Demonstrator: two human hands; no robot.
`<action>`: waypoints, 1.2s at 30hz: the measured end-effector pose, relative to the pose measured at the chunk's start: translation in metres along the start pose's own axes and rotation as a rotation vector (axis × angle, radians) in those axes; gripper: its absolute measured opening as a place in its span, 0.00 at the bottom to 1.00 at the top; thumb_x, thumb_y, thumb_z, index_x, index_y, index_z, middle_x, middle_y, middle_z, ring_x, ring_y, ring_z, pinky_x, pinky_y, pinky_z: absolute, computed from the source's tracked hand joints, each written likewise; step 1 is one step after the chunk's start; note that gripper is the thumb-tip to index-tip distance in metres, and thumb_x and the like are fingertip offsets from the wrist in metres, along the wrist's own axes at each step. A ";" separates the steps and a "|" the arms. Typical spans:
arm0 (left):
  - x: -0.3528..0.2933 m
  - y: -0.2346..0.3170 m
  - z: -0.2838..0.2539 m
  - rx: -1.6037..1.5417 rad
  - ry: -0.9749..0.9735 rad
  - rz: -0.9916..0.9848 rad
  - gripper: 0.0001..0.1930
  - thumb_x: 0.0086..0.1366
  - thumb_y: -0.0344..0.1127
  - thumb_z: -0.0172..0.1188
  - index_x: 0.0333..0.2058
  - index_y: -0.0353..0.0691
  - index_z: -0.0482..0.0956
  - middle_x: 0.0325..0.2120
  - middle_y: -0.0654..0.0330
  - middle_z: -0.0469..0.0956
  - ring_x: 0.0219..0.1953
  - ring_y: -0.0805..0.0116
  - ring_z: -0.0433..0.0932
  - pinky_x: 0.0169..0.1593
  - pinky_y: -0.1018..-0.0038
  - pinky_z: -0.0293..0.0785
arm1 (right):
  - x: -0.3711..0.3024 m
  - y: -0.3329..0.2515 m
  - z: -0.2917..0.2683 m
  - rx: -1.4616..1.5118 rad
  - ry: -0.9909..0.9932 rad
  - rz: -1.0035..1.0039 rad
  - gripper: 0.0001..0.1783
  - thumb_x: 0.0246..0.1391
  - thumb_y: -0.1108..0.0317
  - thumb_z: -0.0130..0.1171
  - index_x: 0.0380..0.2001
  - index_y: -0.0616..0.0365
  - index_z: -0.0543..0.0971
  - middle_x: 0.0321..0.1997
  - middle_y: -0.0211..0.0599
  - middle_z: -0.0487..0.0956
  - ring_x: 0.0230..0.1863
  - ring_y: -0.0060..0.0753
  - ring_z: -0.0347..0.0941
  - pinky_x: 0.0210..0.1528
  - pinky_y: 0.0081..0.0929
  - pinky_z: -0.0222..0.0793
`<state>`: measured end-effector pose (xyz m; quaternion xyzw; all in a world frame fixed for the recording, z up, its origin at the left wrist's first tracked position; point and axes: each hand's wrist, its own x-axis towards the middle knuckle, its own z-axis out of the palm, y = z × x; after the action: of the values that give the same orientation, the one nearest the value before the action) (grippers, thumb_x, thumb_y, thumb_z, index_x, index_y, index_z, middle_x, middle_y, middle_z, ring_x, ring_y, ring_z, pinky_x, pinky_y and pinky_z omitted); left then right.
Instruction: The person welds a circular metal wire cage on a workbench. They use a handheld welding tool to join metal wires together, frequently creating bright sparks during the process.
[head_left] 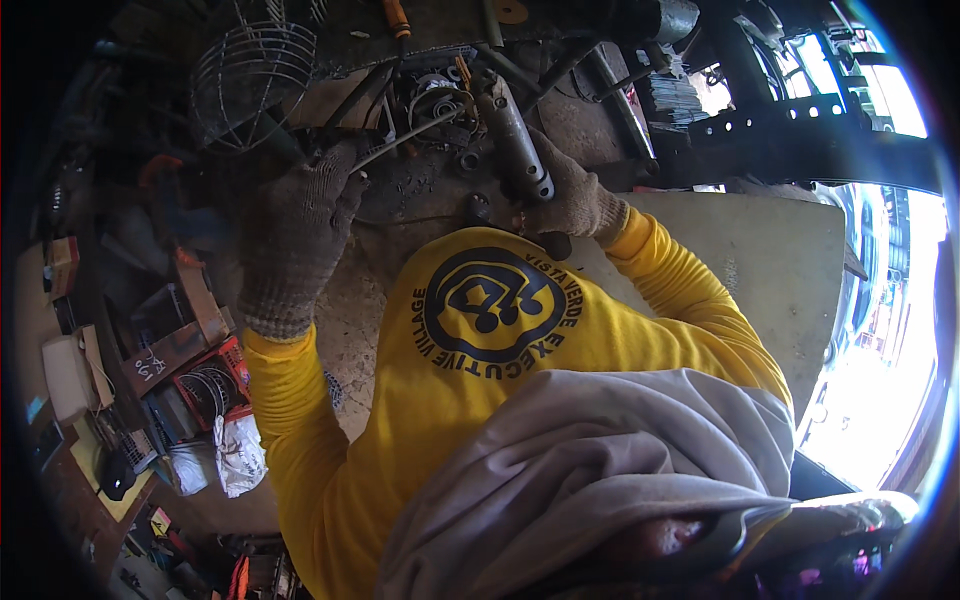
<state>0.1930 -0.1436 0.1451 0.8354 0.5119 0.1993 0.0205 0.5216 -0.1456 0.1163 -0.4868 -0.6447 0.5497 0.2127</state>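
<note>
Both my hands wear grey-brown knitted gloves. My left hand [305, 220] is closed, with a thin straight metal rod [410, 140] reaching from its fingertips toward the bench clutter; part of its grip is in shadow. My right hand [572, 195] wraps around the lower end of a grey metal tube [512, 140] with round holes near that end. The tube tilts, its far end up and to the left. Several coiled wires and small metal parts [437, 105] lie between the hands. Beside the tube sits a small metal nut [468, 160].
A round wire cage [255, 80] stands at the far left, beyond my left hand. An orange-handled tool [397, 18] lies at the back. On the left are a red crate [215, 380] and white bags [238, 455]. A perforated dark steel bar [770, 125] crosses the right side above a pale panel [750, 250].
</note>
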 end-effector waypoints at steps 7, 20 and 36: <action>-0.015 0.005 0.011 -0.012 0.085 -0.076 0.14 0.66 0.40 0.63 0.48 0.42 0.82 0.33 0.49 0.82 0.32 0.52 0.82 0.36 0.63 0.76 | 0.004 0.015 0.000 -0.097 0.064 -0.173 0.62 0.35 0.73 0.71 0.74 0.57 0.49 0.54 0.38 0.77 0.49 0.30 0.76 0.53 0.31 0.75; -0.011 0.013 0.035 -0.944 0.127 -0.358 0.12 0.67 0.38 0.64 0.42 0.34 0.83 0.28 0.62 0.81 0.29 0.74 0.74 0.35 0.74 0.71 | 0.009 0.027 0.006 0.178 0.025 -0.162 0.59 0.33 0.68 0.74 0.71 0.57 0.56 0.50 0.35 0.76 0.47 0.29 0.76 0.51 0.29 0.75; 0.012 0.007 0.025 -1.058 -0.003 -0.260 0.11 0.68 0.27 0.60 0.47 0.35 0.82 0.37 0.58 0.86 0.43 0.69 0.85 0.42 0.74 0.80 | -0.002 0.041 0.030 0.397 0.222 -0.258 0.56 0.38 0.62 0.74 0.69 0.61 0.56 0.56 0.42 0.74 0.55 0.35 0.73 0.58 0.34 0.71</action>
<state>0.2124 -0.1319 0.1272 0.6411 0.4408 0.4245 0.4631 0.5144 -0.1659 0.0704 -0.4063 -0.5536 0.5771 0.4420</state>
